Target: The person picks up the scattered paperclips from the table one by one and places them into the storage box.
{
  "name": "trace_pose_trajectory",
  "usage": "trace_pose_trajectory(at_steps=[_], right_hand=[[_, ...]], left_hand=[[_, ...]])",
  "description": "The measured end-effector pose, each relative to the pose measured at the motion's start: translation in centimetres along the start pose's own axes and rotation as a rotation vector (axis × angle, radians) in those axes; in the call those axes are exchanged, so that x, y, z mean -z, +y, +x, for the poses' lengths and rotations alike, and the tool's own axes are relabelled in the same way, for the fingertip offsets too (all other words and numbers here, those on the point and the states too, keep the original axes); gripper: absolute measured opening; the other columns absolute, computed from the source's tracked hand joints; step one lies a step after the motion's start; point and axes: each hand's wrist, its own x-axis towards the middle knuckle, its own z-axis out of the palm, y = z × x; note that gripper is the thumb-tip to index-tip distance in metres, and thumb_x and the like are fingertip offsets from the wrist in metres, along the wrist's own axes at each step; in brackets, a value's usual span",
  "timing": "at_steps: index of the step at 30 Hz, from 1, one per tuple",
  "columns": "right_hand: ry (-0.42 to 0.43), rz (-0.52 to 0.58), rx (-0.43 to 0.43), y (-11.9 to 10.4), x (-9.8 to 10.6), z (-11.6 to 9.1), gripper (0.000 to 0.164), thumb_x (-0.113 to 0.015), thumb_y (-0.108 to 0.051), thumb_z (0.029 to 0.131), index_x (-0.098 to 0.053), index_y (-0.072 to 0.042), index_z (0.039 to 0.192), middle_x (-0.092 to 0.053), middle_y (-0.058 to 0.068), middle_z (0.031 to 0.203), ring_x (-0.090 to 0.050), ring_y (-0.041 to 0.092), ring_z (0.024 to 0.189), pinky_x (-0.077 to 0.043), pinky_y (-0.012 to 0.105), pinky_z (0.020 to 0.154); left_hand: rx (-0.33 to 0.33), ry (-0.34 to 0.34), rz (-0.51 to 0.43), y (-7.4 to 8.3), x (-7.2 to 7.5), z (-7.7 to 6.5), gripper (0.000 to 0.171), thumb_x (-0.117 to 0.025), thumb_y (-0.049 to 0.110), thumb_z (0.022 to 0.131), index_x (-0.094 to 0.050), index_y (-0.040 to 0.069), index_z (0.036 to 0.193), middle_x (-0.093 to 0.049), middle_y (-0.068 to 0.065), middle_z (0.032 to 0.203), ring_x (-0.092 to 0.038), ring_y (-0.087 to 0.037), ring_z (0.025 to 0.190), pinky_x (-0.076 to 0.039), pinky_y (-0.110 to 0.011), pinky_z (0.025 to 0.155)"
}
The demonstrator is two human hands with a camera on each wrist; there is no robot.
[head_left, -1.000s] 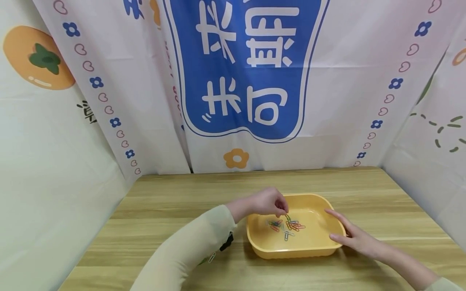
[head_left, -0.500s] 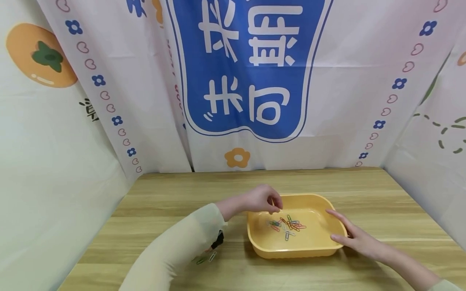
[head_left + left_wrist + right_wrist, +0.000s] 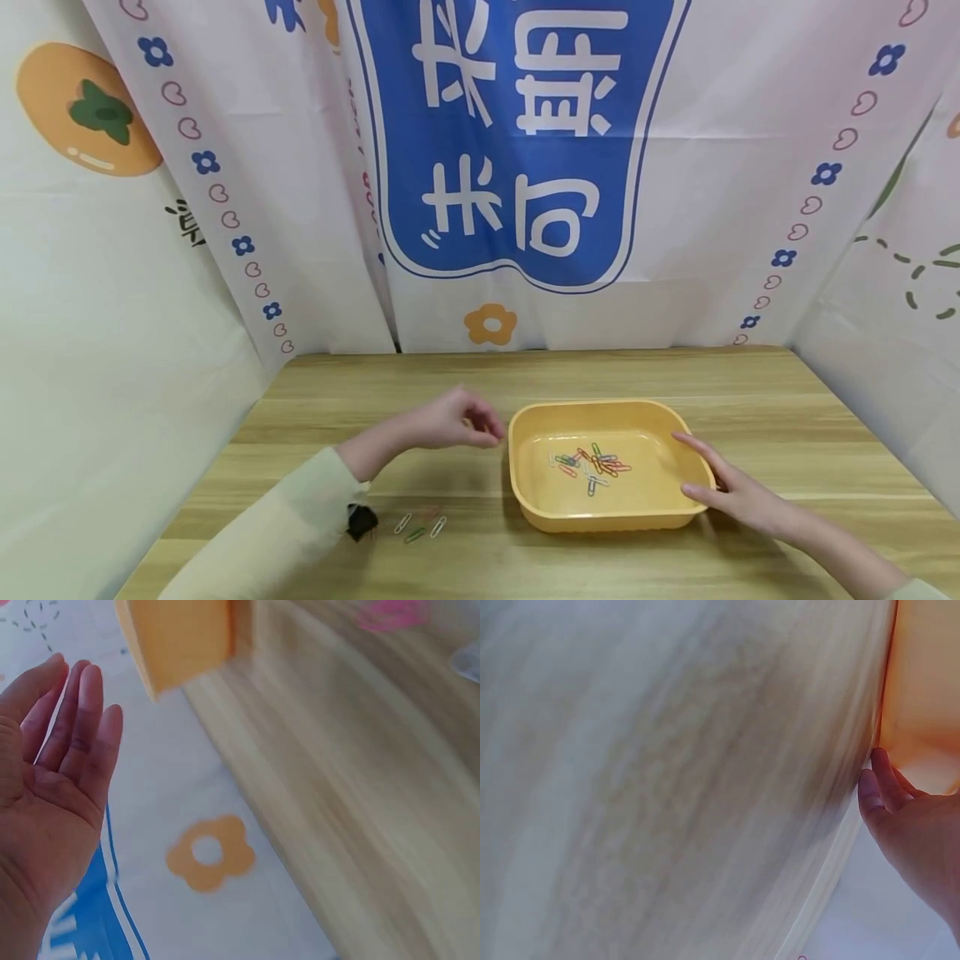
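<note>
A yellow plastic basin (image 3: 652, 496) stands on the wooden table, with several coloured paper clips (image 3: 606, 464) scattered on its floor. My right hand (image 3: 738, 498) grips its right wall, thumb and forefinger over the rim; in the right wrist view the fingertips (image 3: 879, 759) meet the basin's side. My left hand (image 3: 453, 419) hovers just left of the basin, fingers loosely bent. In the left wrist view its palm (image 3: 56, 802) shows nothing held. Several more clips lie on the table below it: a green paper clip (image 3: 416, 535), white paper clips (image 3: 438, 527) and a faint pink one (image 3: 431, 513).
A black object (image 3: 362, 522) shows at the left wrist, beside the loose clips. Printed white cloth (image 3: 697, 308) hangs along the table's back edge and both sides. Bare wood (image 3: 360, 392) lies left of the basin.
The left hand was over the basin holding a green clip; it let go and moved left, out over the table. More table clips now show. The right hand stayed on the basin.
</note>
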Motion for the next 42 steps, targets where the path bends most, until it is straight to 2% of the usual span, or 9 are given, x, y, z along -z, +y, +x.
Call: trace_pose_trajectory(at_steps=[7, 13, 19, 22, 27, 34, 42], right_hand=[[0.013, -0.027, -0.015, -0.1, 0.0, -0.2, 0.064, -0.054, 0.004, 0.096, -0.019, 0.002, 0.150, -0.007, 0.046, 0.144, -0.038, -0.009, 0.119, -0.049, 0.020, 0.083], [0.023, -0.042, -0.040, -0.3, 0.1, -0.1, 0.064, -0.054, 0.003, 0.096, -0.020, 0.002, 0.150, -0.007, 0.045, 0.145, -0.037, -0.011, 0.118, -0.048, 0.019, 0.083], [0.026, -0.076, -0.039, -0.5, 0.1, -0.1, 0.064, -0.055, 0.002, 0.096, -0.020, 0.002, 0.150, -0.010, 0.045, 0.145, -0.037, -0.011, 0.118, -0.046, 0.017, 0.085], [0.024, -0.080, -0.032, -0.6, 0.1, 0.0, 0.064, -0.055, 0.002, 0.096, -0.020, 0.003, 0.150, -0.010, 0.045, 0.145, -0.037, -0.011, 0.118, -0.045, 0.017, 0.085], [0.019, -0.074, -0.046, -0.7, 0.2, 0.0, 0.064, -0.055, 0.001, 0.096, -0.019, 0.004, 0.149, -0.010, 0.044, 0.146, -0.036, -0.011, 0.119, -0.045, 0.017, 0.086], [0.022, -0.071, -0.053, -0.7, 0.1, 0.0, 0.063, -0.055, 0.000, 0.097, -0.020, 0.004, 0.149, -0.012, 0.043, 0.145, -0.038, -0.010, 0.119, -0.045, 0.017, 0.086], [0.023, -0.080, -0.033, -0.5, 0.1, -0.1, 0.064, -0.055, 0.002, 0.096, -0.020, 0.003, 0.150, -0.012, 0.044, 0.145, -0.037, -0.010, 0.119, -0.045, 0.017, 0.086]], left_hand=[[0.138, 0.004, -0.003, -1.9, 1.2, -6.1, 0.007, -0.068, 0.013, 0.092, -0.072, 0.015, 0.097, -0.069, -0.001, 0.097, -0.062, -0.014, 0.089, -0.053, -0.029, 0.077], [0.161, 0.037, -0.044, -3.4, 1.7, -10.0, 0.011, -0.068, 0.004, 0.090, -0.071, 0.008, 0.100, -0.069, -0.009, 0.100, -0.063, -0.014, 0.090, -0.054, -0.029, 0.076], [0.166, 0.045, -0.084, -5.3, 1.8, -12.7, 0.017, -0.070, 0.000, 0.086, -0.070, 0.001, 0.102, -0.068, -0.013, 0.103, -0.064, -0.023, 0.092, -0.054, -0.031, 0.076], [0.186, 0.037, -0.093, -6.3, 1.5, -13.7, 0.019, -0.071, 0.000, 0.084, -0.070, 0.002, 0.103, -0.068, -0.011, 0.104, -0.064, -0.024, 0.093, -0.054, -0.031, 0.077], [0.208, 0.024, -0.100, -7.6, 0.6, -14.9, 0.020, -0.077, 0.005, 0.081, -0.071, 0.005, 0.100, -0.070, -0.004, 0.099, -0.064, -0.019, 0.092, -0.053, -0.032, 0.080], [0.182, 0.011, -0.173, -8.4, -0.4, -15.4, 0.020, -0.077, 0.003, 0.079, -0.071, 0.003, 0.098, -0.070, -0.004, 0.095, -0.064, -0.018, 0.086, -0.054, -0.030, 0.077], [0.159, 0.019, -0.166, -9.4, -1.1, -15.8, 0.019, -0.079, 0.005, 0.077, -0.071, 0.007, 0.094, -0.069, -0.001, 0.090, -0.062, -0.014, 0.082, -0.052, -0.026, 0.073]])
